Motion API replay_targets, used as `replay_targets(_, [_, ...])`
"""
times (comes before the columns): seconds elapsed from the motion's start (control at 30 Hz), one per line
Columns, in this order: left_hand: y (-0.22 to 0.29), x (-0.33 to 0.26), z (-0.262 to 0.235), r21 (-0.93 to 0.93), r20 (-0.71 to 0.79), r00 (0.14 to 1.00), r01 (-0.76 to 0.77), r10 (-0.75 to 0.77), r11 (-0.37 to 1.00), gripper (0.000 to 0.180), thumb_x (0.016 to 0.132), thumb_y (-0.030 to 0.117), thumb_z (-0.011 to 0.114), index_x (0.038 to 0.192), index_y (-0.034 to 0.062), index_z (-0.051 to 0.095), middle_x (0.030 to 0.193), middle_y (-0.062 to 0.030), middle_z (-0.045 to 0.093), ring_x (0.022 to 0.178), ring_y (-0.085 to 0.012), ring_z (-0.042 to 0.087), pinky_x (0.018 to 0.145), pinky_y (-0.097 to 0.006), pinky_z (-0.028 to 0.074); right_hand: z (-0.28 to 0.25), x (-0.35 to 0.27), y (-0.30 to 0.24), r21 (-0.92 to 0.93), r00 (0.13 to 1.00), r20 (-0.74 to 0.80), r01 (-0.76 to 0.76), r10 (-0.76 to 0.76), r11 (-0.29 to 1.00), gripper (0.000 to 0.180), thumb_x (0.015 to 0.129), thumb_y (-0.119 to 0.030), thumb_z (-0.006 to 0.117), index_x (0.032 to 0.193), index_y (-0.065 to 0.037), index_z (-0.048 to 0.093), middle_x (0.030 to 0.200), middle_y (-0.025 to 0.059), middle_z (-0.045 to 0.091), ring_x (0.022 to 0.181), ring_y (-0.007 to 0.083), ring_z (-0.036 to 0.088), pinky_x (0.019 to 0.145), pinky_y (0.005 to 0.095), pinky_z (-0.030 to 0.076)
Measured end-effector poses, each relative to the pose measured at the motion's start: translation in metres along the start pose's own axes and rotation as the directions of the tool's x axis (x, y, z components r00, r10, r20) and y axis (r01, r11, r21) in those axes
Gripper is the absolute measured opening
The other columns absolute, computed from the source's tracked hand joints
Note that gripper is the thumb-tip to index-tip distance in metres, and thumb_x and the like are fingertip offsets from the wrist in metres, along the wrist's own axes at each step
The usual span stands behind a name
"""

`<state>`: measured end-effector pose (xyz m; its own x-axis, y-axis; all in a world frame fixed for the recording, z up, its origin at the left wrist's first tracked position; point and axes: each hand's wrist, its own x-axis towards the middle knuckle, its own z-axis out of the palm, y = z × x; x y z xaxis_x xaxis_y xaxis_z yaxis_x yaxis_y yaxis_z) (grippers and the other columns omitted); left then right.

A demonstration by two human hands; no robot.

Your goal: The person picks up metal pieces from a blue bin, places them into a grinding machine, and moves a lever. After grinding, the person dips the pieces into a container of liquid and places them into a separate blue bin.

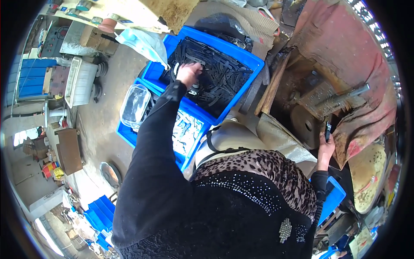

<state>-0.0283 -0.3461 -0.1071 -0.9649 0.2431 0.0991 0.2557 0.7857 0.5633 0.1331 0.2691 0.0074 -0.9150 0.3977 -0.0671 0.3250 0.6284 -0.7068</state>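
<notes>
My left hand [189, 74] reaches over a blue plastic bin [245, 58] heaped with dark, flat, narrow metal pieces [224, 71]. Its fingers are curled just above the pile; whatever they grip is hidden. Off to the right, my right hand [326, 150] pinches a small dark metal piece [328, 131], held upright at the edge of a grimy machine recess. A round metal disc [305, 125] with a hole and a metal rod [345, 98] sit beside that hand.
A second blue bin [183, 162] of shiny pieces, with a clear plastic tub [134, 105] on it, adjoins the first. A stained red cloth [345, 43] drapes over the machine. A wooden strip [274, 82] edges the recess. A pale control panel [125, 15] overhangs at upper left.
</notes>
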Motion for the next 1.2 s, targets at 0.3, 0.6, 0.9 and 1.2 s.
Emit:
replay_targets(0.3, [0.129,0.004,-0.019,-0.767,0.164,0.799,0.472,-0.578,0.434,0.022,0.097,0.022,0.06,0.114,0.0087,0.065,0.077,0.0039,0.059,0.056,-0.0024,0.047,0.045,-0.019,0.032,-0.011,0.008,-0.03,0.439,0.903,0.213,-0.429,0.373,0.789,0.009,0.091,-0.017,0.066,0.095,-0.012,0.059,0.058,-0.0087,0.041,0.042,0.0042,0.036,0.038,0.0224,0.026])
replay_targets(0.6, [0.266,0.048,-0.02,-0.826,0.134,0.965,0.235,-0.227,0.512,0.036,0.096,0.015,0.059,0.132,0.0094,0.058,0.078,0.0036,0.062,0.065,-0.001,0.049,0.05,-0.016,0.037,-0.042,-0.007,-0.024,0.737,0.856,0.503,-0.497,0.118,0.459,0.024,0.092,-0.008,0.059,0.116,-0.003,0.056,0.077,-0.0025,0.049,0.06,0.008,0.046,0.053,0.0244,0.039])
replay_targets(0.9, [0.336,0.067,0.082,-0.654,0.086,0.987,-0.048,0.137,0.755,0.044,0.093,0.003,0.05,0.137,0.0067,0.054,0.084,-0.0009,0.065,0.073,-0.0102,0.058,0.071,-0.023,0.048,-0.036,0.0,-0.018,0.727,0.856,0.517,-0.447,0.014,0.521,0.027,0.091,-0.003,0.058,0.117,-0.001,0.054,0.081,0.0013,0.055,0.067,0.0128,0.058,0.064,0.0272,0.048])
replay_targets(1.2, [0.343,0.06,0.105,-0.564,0.052,0.958,-0.206,0.283,0.8,0.06,0.092,-0.005,0.044,0.149,0.0161,0.041,0.093,0.0031,0.06,0.062,-0.004,0.038,0.054,-0.019,0.035,-0.016,0.009,0.001,0.569,0.787,0.616,-0.407,-0.043,0.715,0.011,0.092,-0.006,0.057,0.101,-0.003,0.05,0.075,0.003,0.057,0.058,0.012,0.06,0.054,0.0285,0.05])
